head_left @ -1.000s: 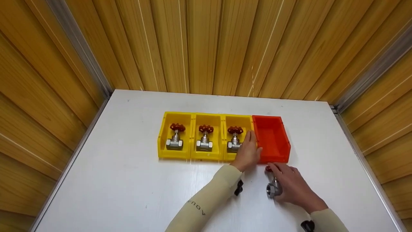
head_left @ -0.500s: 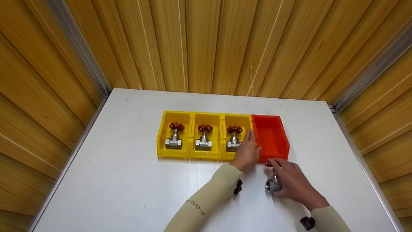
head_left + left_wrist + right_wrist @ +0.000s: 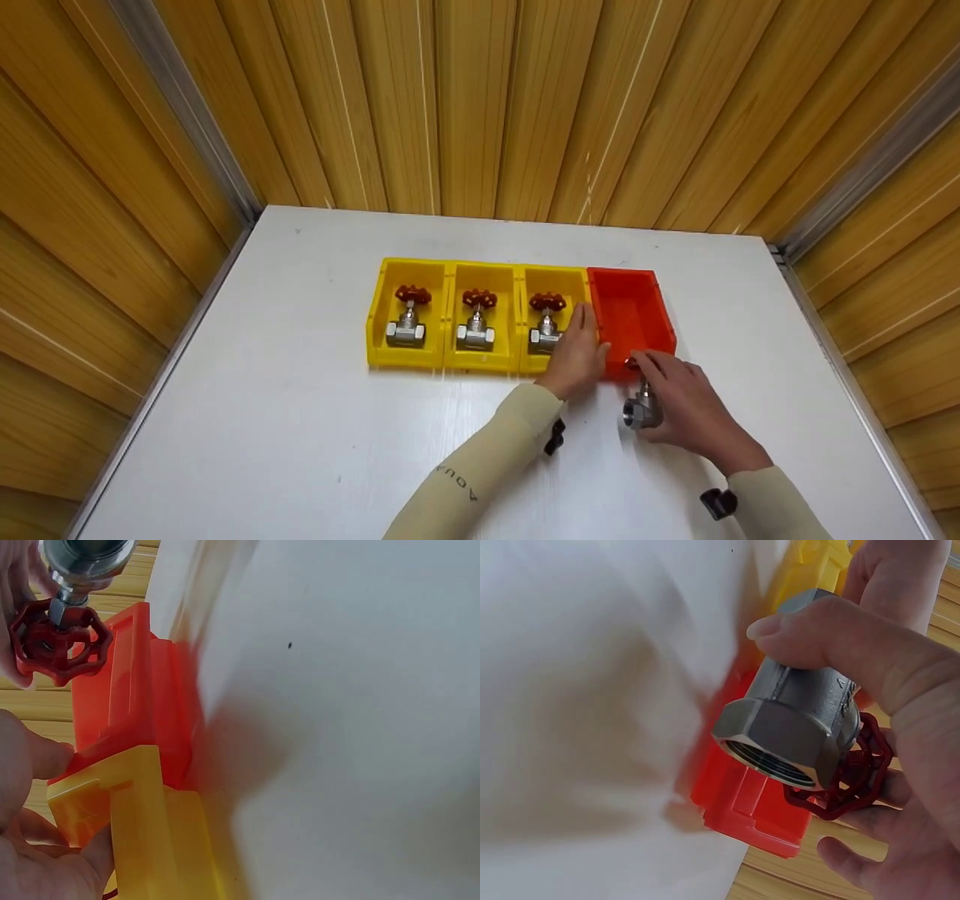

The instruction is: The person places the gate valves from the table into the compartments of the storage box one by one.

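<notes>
My right hand point(image 3: 690, 409) grips a metal valve point(image 3: 643, 411) with a red handwheel, held over the front edge of the red bin point(image 3: 630, 319). In the right wrist view my thumb lies across the valve body point(image 3: 795, 701), its threaded opening facing the camera; my fingers are around the handwheel point(image 3: 855, 772). My left hand point(image 3: 576, 356) pinches the adjoining walls between the third yellow bin point(image 3: 536, 279) and the red bin, fingers on the yellow side, thumb on the red. Similar valves sit in the yellow bins: a left valve point(image 3: 406, 330), a middle valve point(image 3: 476, 334) and a right valve point(image 3: 545, 334), partly hidden by my hand.
The left yellow bin point(image 3: 416, 271) and middle yellow bin point(image 3: 484, 274) stand in one row with the others on a white table point(image 3: 300, 420). A wood-patterned wall point(image 3: 472, 112) rises behind, with side panels left and right.
My right hand has lifted the valve and carried it forward, from the table in front of the red bin to its front edge. My left hand has stayed in place.
</notes>
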Demonstrator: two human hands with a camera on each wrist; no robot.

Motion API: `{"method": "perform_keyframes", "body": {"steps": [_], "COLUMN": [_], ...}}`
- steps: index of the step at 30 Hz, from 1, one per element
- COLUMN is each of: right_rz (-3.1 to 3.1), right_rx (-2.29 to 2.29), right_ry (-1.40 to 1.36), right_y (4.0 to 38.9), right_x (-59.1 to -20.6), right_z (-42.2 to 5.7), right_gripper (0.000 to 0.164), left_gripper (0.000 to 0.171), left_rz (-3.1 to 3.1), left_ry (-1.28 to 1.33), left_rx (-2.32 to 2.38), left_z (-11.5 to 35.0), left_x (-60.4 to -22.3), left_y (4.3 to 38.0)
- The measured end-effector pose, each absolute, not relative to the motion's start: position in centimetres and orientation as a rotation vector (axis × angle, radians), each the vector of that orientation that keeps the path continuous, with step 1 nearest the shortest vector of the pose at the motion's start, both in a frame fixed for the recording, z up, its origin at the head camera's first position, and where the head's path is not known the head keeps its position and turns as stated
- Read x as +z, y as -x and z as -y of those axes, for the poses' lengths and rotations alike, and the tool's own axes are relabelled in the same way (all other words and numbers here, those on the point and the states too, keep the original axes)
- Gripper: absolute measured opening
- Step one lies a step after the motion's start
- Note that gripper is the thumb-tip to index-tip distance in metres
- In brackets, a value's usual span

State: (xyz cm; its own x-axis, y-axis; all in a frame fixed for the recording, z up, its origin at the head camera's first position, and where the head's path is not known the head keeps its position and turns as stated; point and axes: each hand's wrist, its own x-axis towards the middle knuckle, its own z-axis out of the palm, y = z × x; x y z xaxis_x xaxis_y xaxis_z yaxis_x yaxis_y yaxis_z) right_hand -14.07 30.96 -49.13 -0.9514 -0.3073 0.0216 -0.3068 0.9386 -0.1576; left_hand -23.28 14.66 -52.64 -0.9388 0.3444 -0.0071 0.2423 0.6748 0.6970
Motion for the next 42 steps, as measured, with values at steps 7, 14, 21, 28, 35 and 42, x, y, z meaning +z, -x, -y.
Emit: {"method": "perform_keyframes", "body": {"steps": [7, 14, 21, 28, 35, 42], "right_rz": [-3.105, -3.117, -3.103, -3.079, -3.073, -3.062], "right_rx": [-0.219, -0.202, -0.216, -0.250, -0.265, -0.248], "right_ry": [0.494, 0.538, 0.515, 0.464, 0.443, 0.432], "right_y": [14.9, 15.7, 16.3, 17.0, 17.8, 18.6], "right_x": [-48.7, -48.3, -48.4, -48.4, -48.1, -48.1], "right_z": [-30.9, -31.0, -30.9, -30.6, -30.4, -30.4], "right_gripper": [0.106, 0.105, 0.107, 0.108, 0.110, 0.111], "left_gripper": [0.074, 0.076, 0.074, 0.074, 0.073, 0.074], "left_rz": [-2.719, -2.696, -2.705, -2.697, -2.707, -2.749], "left_ry": [-0.455, -0.422, -0.445, -0.438, -0.454, -0.462], "left_rx": [1.123, 1.106, 1.102, 1.105, 1.103, 1.076], "left_z": [-14.7, -14.8, -14.7, -14.7, -14.6, -14.8], "left_x": [-52.7, -52.6, -52.7, -52.7, -52.6, -52.7], "left_y": [23.3, 23.3, 23.2, 23.3, 23.2, 23.2]}}
